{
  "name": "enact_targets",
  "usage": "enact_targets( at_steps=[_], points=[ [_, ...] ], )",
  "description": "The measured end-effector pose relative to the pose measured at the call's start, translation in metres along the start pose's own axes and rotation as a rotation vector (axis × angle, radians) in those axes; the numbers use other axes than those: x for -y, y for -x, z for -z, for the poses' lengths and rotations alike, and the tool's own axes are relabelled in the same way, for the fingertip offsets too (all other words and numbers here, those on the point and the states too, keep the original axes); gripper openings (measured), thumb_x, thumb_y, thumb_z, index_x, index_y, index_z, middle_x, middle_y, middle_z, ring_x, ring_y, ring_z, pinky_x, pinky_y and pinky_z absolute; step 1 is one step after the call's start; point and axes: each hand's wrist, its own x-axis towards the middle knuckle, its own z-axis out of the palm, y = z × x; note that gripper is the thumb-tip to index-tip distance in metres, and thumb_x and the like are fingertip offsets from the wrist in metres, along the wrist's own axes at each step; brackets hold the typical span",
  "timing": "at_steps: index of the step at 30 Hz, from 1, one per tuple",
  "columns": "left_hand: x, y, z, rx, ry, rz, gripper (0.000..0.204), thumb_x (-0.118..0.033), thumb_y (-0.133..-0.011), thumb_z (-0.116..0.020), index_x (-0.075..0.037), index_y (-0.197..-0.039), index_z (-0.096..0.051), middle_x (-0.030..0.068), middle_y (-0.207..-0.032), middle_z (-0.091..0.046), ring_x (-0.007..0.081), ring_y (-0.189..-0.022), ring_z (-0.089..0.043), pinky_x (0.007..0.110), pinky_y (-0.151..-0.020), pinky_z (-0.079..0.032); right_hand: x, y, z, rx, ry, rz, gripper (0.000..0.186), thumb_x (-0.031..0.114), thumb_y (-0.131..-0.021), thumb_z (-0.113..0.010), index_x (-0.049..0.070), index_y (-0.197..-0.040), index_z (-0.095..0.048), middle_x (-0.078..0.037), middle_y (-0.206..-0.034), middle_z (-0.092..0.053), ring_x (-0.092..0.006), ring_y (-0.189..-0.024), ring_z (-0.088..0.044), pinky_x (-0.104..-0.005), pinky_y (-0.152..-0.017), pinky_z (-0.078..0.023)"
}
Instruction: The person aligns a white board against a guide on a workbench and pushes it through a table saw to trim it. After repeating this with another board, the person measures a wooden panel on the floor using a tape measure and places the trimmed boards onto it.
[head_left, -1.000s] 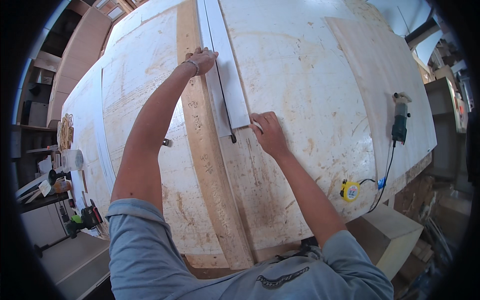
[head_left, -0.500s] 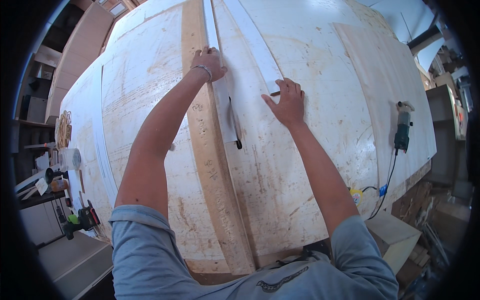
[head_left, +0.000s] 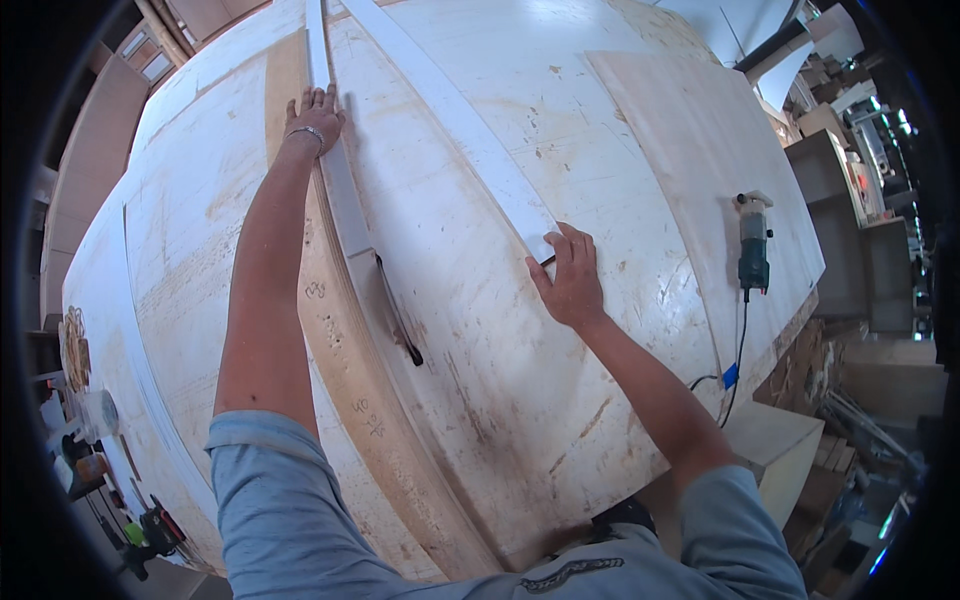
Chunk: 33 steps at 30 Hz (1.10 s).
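My left hand lies with its fingers stretched out over a long wooden board and the narrow white strip along its right side. The board carries pencil marks on its face. Near the strip's lower end lies a thin dark tool with a black tip; its kind is unclear. To the right, my right hand grips the near end of a wider white strip, thumb on the left and fingers on the right. That strip runs slantwise toward the far left.
All this lies on a large, stained white worktable. A green corded power tool rests on a thin wooden panel at the right. Another long white strip, a string bundle and a cordless drill lie at the left.
The view has turned and shifted. My right hand has moved nearer and to the right along with the end of the wider strip. My left hand remains on the board and narrow strip.
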Motion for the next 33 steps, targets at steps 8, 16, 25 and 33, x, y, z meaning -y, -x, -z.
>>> enact_targets(
  at_steps=[8, 16, 25, 33],
  points=[
    [-0.033, 0.052, 0.042, 0.157, -0.124, 0.054, 0.099, -0.073, -0.090, -0.051, -0.018, -0.164, -0.013, 0.0169, -0.166, -0.024, 0.0389, -0.154, -0.017, 0.057, -0.120, -0.027, -0.003, -0.002, -0.004, 0.002, 0.013, -0.019, 0.046, 0.023, -0.090, -0.070, 0.002, -0.125, -0.049, -0.024, -0.129, -0.050, -0.0415, -0.115, -0.050, -0.0526, -0.097, -0.042],
    [-0.021, 0.038, 0.060, 0.187, -0.110, 0.017, 0.070, -0.013, -0.090, -0.058, -0.003, -0.155, -0.033, 0.0211, -0.120, -0.070, 0.0306, -0.098, -0.074, 0.043, -0.088, -0.058, 0.003, -0.008, -0.001, 0.010, -0.036, -0.024, 0.047, 0.025, -0.089, -0.071, 0.004, -0.125, -0.050, -0.023, -0.130, -0.050, -0.0408, -0.118, -0.049, -0.0522, -0.098, -0.042],
    [0.088, 0.094, 0.079, -0.222, 0.400, 0.212, 0.063, -0.018, -0.091, -0.060, 0.007, -0.145, -0.041, 0.0339, -0.113, -0.067, 0.0443, -0.107, -0.067, 0.051, -0.089, -0.056, -0.003, 0.005, 0.008, -0.004, -0.040, -0.096, 0.044, 0.023, -0.089, -0.071, 0.003, -0.122, -0.050, -0.021, -0.128, -0.051, -0.0397, -0.119, -0.048, -0.0503, -0.102, -0.041],
    [0.165, 0.407, 0.019, -0.302, 0.206, 0.371, 0.055, -0.016, -0.097, -0.053, -0.007, -0.150, -0.040, 0.0250, -0.116, -0.062, 0.0430, -0.104, -0.064, 0.054, -0.087, -0.054, -0.004, 0.072, 0.022, -0.108, 0.001, -0.129, 0.055, 0.022, -0.081, -0.073, -0.002, -0.125, -0.051, -0.024, -0.121, -0.055, -0.0416, -0.116, -0.050, -0.0543, -0.104, -0.040]
  ],
)
